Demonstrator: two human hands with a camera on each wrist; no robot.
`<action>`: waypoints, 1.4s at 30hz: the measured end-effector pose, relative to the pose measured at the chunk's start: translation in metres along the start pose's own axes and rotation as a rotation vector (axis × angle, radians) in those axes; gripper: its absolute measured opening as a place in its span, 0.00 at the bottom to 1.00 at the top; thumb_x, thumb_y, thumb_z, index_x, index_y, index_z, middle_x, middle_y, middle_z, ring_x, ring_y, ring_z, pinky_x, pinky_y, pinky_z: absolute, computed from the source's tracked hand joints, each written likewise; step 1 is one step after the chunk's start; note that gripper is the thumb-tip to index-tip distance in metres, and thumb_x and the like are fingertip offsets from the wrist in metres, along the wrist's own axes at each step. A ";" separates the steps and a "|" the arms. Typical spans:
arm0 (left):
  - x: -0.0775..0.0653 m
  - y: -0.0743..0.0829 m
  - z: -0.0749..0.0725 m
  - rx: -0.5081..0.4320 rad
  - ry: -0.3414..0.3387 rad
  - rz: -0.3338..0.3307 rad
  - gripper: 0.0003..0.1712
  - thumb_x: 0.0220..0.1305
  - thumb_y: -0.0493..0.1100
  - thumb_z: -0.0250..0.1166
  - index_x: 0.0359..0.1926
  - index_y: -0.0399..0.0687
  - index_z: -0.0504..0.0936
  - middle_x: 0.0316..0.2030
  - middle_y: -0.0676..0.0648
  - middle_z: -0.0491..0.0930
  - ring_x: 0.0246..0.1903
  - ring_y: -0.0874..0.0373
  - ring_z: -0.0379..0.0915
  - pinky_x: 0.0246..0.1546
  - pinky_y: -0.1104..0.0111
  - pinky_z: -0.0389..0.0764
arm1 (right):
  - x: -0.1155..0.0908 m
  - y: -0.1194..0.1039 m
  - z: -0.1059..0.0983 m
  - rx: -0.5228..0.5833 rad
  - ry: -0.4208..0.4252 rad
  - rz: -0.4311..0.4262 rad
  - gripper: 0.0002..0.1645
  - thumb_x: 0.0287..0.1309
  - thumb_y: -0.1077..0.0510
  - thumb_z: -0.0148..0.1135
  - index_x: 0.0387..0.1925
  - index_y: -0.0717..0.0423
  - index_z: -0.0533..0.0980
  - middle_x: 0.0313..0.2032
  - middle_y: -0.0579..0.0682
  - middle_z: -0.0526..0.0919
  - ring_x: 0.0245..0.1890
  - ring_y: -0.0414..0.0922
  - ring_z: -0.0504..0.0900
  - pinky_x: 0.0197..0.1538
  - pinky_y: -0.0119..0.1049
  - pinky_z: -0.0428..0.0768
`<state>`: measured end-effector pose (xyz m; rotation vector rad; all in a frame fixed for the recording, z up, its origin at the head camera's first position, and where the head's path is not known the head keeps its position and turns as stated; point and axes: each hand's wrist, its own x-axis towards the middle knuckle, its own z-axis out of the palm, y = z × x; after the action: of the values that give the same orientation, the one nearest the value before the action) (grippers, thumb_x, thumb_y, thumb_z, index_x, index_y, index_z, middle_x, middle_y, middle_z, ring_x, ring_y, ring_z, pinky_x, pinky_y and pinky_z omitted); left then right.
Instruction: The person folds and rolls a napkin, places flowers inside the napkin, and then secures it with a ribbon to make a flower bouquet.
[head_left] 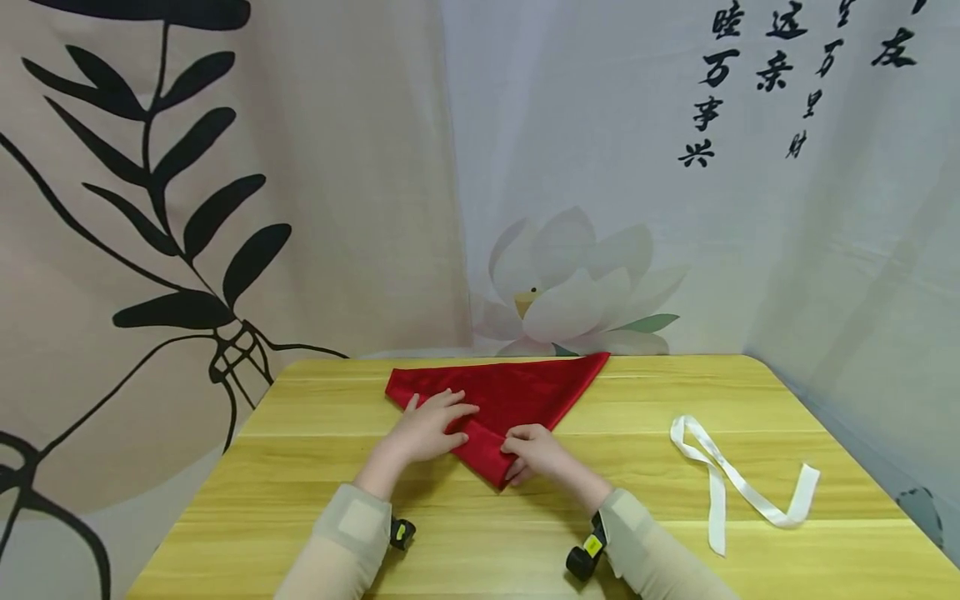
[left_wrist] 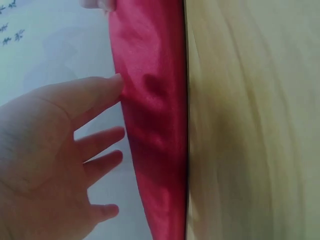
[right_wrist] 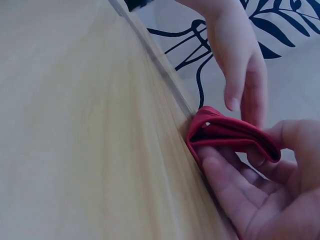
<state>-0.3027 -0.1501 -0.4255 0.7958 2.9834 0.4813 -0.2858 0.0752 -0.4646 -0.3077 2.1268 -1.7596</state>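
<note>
A shiny red cloth [head_left: 532, 392] lies folded on the table, its long edge toward the back and one corner pointing at the front. My left hand [head_left: 427, 429] spreads over its left part with fingers extended, and the left wrist view has the thumb at the edge of the red fabric [left_wrist: 150, 115]. Near the front corner my right hand [head_left: 536, 454] pinches a folded-over layer. Seen from the right wrist, the thumb and fingers [right_wrist: 230, 185] hold this rolled, layered fold [right_wrist: 232, 132] slightly raised, with an opening showing between its layers.
On the right side of the wooden table [head_left: 300, 517] lies a loose white ribbon [head_left: 757, 492] in a zigzag. Behind the table hangs a printed curtain [head_left: 360, 183] with dark leaves, a lotus and black characters. Each wrist wears a black camera [head_left: 585, 557].
</note>
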 end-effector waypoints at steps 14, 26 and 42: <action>-0.016 0.009 0.004 -0.057 -0.201 0.054 0.28 0.66 0.57 0.60 0.67 0.68 0.71 0.72 0.46 0.56 0.72 0.41 0.42 0.63 0.34 0.38 | 0.001 0.009 -0.016 -0.118 0.026 0.030 0.10 0.61 0.61 0.57 0.26 0.64 0.75 0.18 0.57 0.82 0.15 0.45 0.81 0.21 0.39 0.81; -0.020 0.022 0.000 -0.119 -0.355 0.074 0.24 0.67 0.56 0.60 0.63 0.67 0.76 0.73 0.44 0.55 0.72 0.39 0.40 0.63 0.35 0.39 | 0.002 0.009 -0.024 -0.315 0.044 -0.015 0.12 0.58 0.59 0.63 0.23 0.61 0.78 0.15 0.52 0.80 0.11 0.43 0.77 0.17 0.38 0.79; -0.019 0.023 0.008 -0.128 -0.359 0.068 0.24 0.64 0.58 0.62 0.62 0.68 0.77 0.72 0.43 0.56 0.71 0.36 0.42 0.63 0.34 0.39 | -0.003 -0.008 -0.018 -0.610 0.121 -0.269 0.08 0.49 0.60 0.72 0.23 0.53 0.78 0.17 0.40 0.75 0.19 0.36 0.70 0.26 0.31 0.71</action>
<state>-0.2745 -0.1381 -0.4275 0.8693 2.5773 0.4687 -0.2911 0.0909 -0.4538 -0.6833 2.7857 -1.2256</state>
